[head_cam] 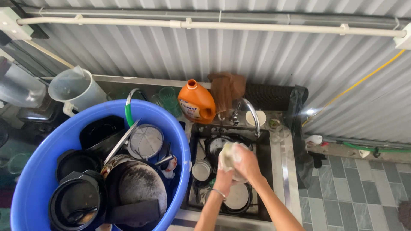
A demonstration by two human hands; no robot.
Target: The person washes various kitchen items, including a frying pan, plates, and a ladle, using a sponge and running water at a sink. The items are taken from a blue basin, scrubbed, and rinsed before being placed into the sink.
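hidden: item under soapy foam in both hands (234, 164) | cut off: blue tub (38, 171) at bottom edge

Over the sink (276, 171) we find little free room: dishes (237, 196) cover its floor, and the curved tap (252, 113) arches over its back edge. The big blue tub (38, 171), heaped with pots, crowds its left edge. Along the bare steel right rim we could pass freely.
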